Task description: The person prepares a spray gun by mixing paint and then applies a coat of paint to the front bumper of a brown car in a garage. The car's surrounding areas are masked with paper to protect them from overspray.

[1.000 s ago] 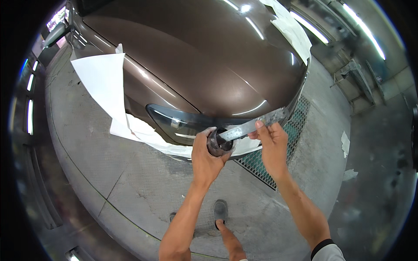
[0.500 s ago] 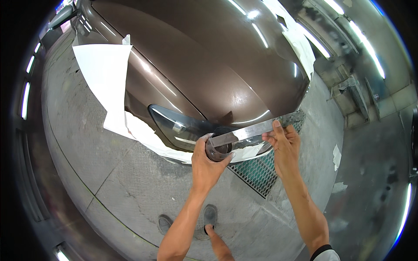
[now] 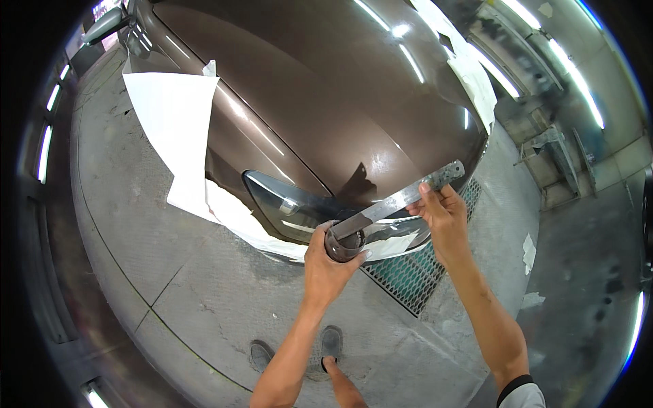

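Metal strip (image 3: pixel 396 203): steeper than before; left end brown-coated.
Cup (image 3: pixel 342 253): contents hard to make out; brown-smeared.
Left hand (image 3: pixel 324 269): curled around cup.
Right hand (image 3: pixel 445 221): pinching strip.

Some fingers of the left hand (image 3: pixel 326 272) are hidden behind the cup (image 3: pixel 343 254). Beyond the cup, the car (image 3: pixel 299 95) is cut off by the upper edge; below it, the left forearm (image 3: pixel 292 359) is cut by the lower.

- Left forearm (image 3: pixel 294 353) slanted from the near edge, far and rightward.
- Left hand (image 3: pixel 326 273) was curved in a rounded grip, thumb at right.
- Right forearm (image 3: pixel 486 306) slanted far and leftward.
- Right hand (image 3: pixel 445 221) was pinched, thumb uppermost, fingers curled.
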The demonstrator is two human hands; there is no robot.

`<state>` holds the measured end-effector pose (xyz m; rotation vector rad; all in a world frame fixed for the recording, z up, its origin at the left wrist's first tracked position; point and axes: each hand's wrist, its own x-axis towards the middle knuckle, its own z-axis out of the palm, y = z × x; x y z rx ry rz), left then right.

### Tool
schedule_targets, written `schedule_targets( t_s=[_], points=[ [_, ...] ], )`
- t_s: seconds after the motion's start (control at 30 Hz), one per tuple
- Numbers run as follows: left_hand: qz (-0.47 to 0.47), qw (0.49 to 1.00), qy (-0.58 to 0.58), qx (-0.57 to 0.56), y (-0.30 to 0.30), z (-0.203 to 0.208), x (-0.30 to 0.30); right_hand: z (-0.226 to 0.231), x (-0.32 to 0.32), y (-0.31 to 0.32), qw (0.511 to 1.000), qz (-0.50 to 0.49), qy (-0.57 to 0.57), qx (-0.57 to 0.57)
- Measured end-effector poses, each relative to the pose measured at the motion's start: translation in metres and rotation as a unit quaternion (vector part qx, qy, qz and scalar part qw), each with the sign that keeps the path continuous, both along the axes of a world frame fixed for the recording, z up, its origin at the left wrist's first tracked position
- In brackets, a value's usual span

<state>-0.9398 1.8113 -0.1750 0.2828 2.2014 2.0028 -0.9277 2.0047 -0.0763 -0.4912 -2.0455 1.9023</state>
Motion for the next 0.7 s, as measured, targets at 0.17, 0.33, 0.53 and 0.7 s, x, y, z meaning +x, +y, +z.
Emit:
schedule_targets(
  t_s=[0.17, 0.33, 0.53, 0.7],
  points=[
    [0.033, 0.999, -0.006, 0.016, -0.008, -0.004, -0.002, 0.000, -0.013, -0.014, 1.000, 0.022, -0.019, 0.002],
    [0.073, 0.997, 0.007, -0.007, -0.017, -0.001, -0.009, -0.001, -0.018, -0.030, 0.999, 0.015, -0.038, -0.028],
    [0.094, 0.995, 0.038, -0.025, -0.022, -0.005, -0.014, 0.002, -0.023, -0.036, 0.998, 0.019, -0.032, -0.046],
    [0.093, 0.995, 0.037, -0.027, -0.022, -0.007, -0.014, 0.004, -0.024, -0.036, 0.998, 0.008, -0.043, -0.051]
  ],
)
